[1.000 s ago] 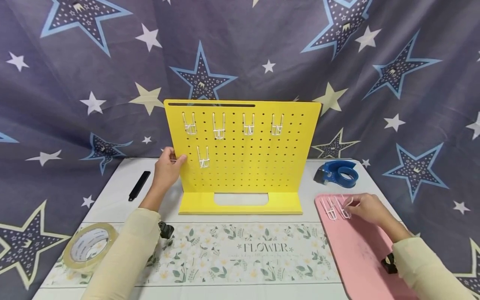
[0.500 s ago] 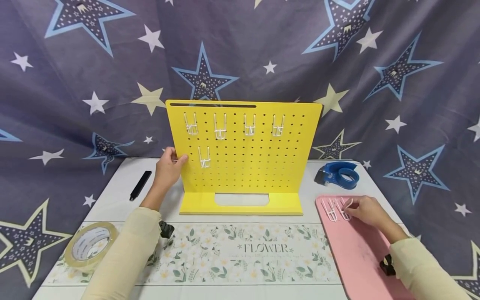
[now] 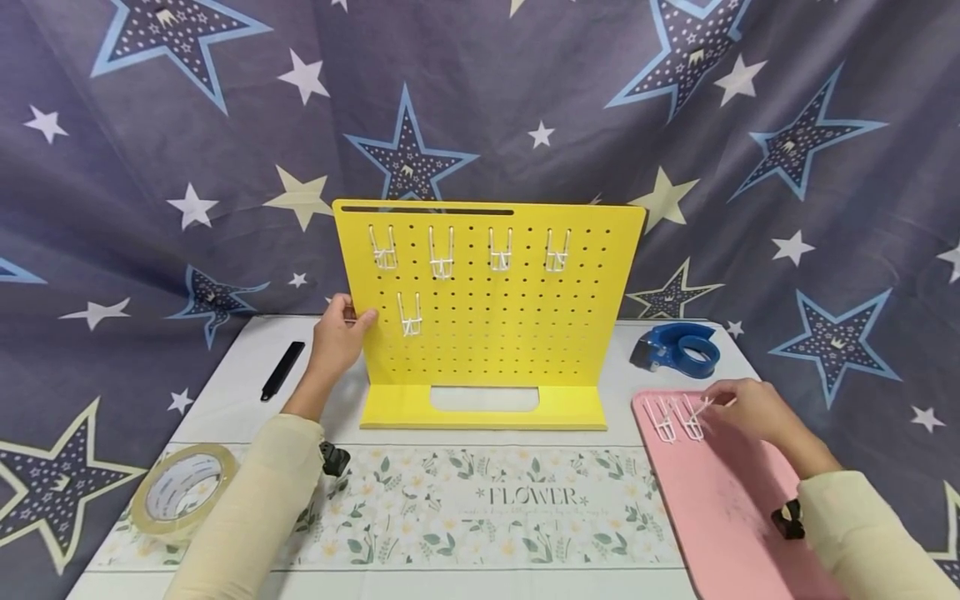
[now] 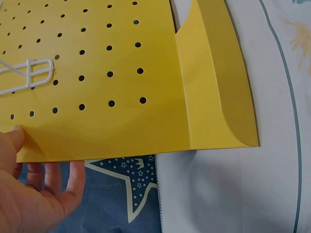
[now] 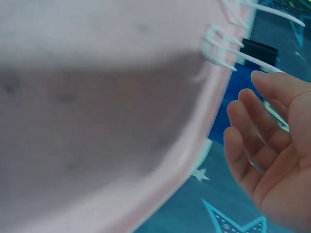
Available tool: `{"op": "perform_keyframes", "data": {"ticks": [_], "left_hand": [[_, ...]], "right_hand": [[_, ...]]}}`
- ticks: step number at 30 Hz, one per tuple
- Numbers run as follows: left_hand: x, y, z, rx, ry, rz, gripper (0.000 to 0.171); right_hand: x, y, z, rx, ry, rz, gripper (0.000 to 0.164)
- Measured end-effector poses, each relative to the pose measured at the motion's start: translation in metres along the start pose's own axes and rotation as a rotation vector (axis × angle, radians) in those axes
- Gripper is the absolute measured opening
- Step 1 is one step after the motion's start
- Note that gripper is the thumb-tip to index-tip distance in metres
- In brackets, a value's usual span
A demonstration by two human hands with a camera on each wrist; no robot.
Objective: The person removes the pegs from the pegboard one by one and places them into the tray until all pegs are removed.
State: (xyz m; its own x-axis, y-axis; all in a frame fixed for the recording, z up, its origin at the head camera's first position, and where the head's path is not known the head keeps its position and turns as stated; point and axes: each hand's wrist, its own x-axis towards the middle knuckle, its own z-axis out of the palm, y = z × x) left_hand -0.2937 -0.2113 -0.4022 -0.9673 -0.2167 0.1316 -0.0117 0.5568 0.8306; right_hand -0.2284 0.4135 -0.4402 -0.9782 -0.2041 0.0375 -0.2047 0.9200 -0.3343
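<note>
A yellow pegboard (image 3: 480,333) stands upright on its own base. My left hand (image 3: 337,337) grips its left edge, with the thumb on the front face and the fingers behind. Several white wire hooks hang on it: a row of them along the top, and one hook (image 3: 410,315) lower at the left. On the pink tray (image 3: 738,517) at the right lie a white hook (image 3: 662,421) and, beside it, another hook (image 3: 691,419). My right hand (image 3: 753,410) is over the tray's far end and pinches the thin prong of the nearer hook; the fingertip contact is partly hidden.
Behind the tray sits a blue tape dispenser (image 3: 675,350). A black strip-shaped object (image 3: 282,371) lies left of the pegboard, and a large roll of tape (image 3: 183,492) lies by my left forearm. A star-patterned curtain (image 3: 480,100) hangs behind the table.
My right hand has shifted slightly right and up, its fingertips now farther out along the hook's prong. The left hand stays on the pegboard's edge.
</note>
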Motion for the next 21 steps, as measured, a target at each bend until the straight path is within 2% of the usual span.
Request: {"op": "perform_keyframes", "data": {"ticks": [5,10,16,21], "left_hand": [[0.001,0.000,0.000,0.011,0.010,0.009,0.034],[0.002,-0.001,0.002,0.016,0.018,0.016,0.032],[0.002,-0.001,0.003,0.024,0.023,0.023,0.032],[0.002,-0.002,0.003,0.031,0.023,0.008,0.032]], "right_hand": [[0.004,-0.011,-0.020,0.027,0.034,0.036,0.019],[0.011,-0.027,-0.030,0.024,0.087,0.019,0.020],[0.025,-0.051,-0.036,0.008,0.156,-0.041,0.021],[0.041,-0.078,-0.033,0.021,0.194,-0.088,0.017]]}}
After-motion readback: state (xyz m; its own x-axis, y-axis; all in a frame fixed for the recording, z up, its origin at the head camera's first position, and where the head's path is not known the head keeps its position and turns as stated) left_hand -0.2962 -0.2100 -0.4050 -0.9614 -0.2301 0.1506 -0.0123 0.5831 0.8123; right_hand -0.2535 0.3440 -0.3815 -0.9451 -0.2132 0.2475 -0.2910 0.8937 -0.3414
